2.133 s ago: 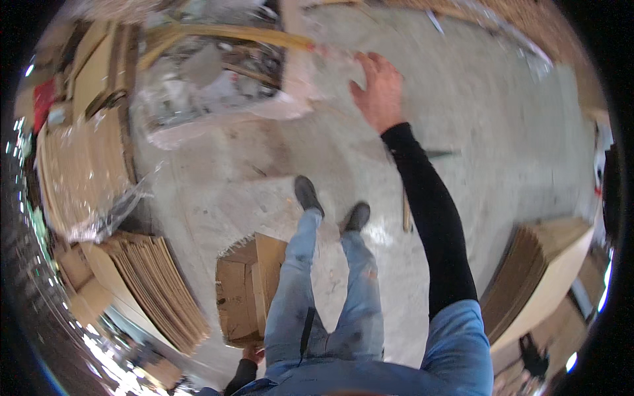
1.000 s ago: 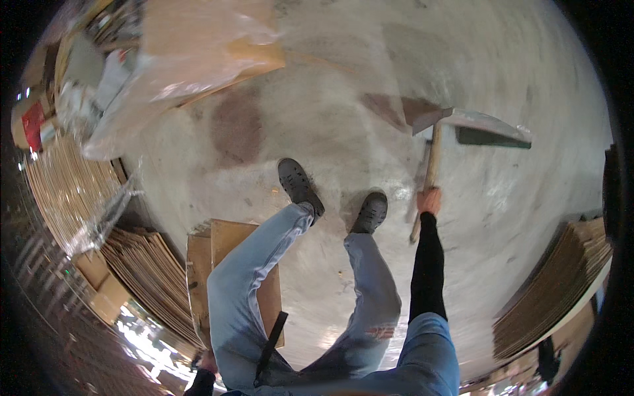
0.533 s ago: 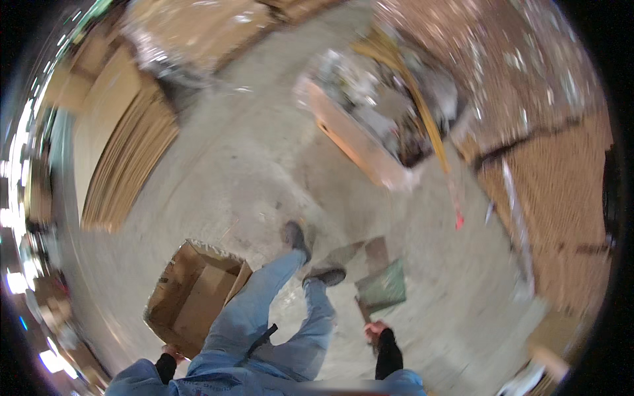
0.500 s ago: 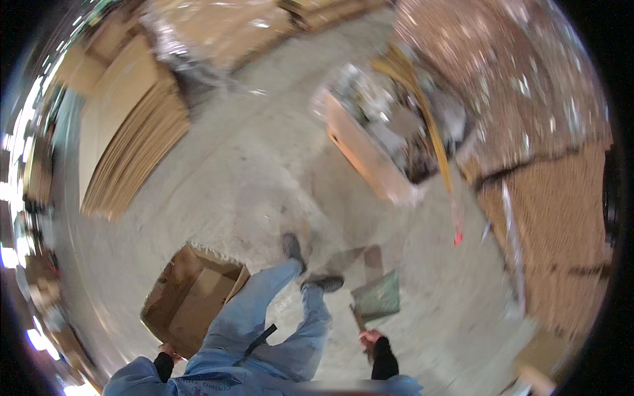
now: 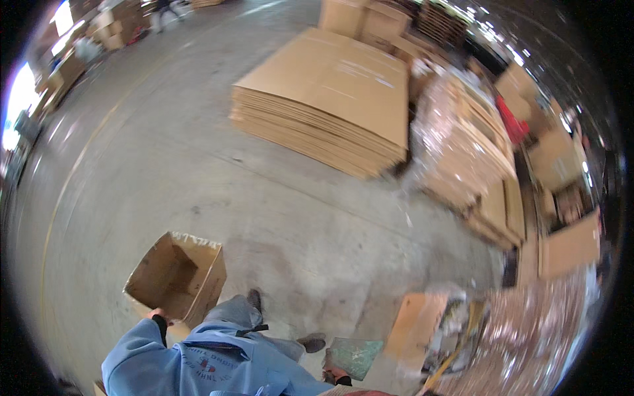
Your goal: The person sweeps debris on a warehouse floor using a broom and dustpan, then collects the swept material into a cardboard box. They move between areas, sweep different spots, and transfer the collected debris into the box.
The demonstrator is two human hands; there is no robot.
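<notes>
My left hand (image 5: 158,315) is closed on the near rim of an open-topped cardboard box (image 5: 211,284), which hangs tilted beside my left leg. The inside of the box shows brown and bare as far as I can see. Low on the right, my right hand (image 5: 338,374) is closed around the handle end of a flat green dustpan (image 5: 358,355). The dustpan's wide blade points forward and right, close to the floor. My sleeve and the lower picture edge hide part of this hand.
Ahead stands a tall stack of flat cardboard sheets (image 5: 323,72), with a plastic-wrapped pallet load (image 5: 456,138) to its right. An orange bin (image 5: 411,330) of scraps, crossed by a yellow strap (image 5: 472,317), sits near a wrapped brown stack (image 5: 528,330). A person (image 5: 163,12) is far off.
My view has swung left, so the orange bin now lies low on the right and the cardboard stack ahead. Both hands keep their holds; the box is now tipped more upright.
</notes>
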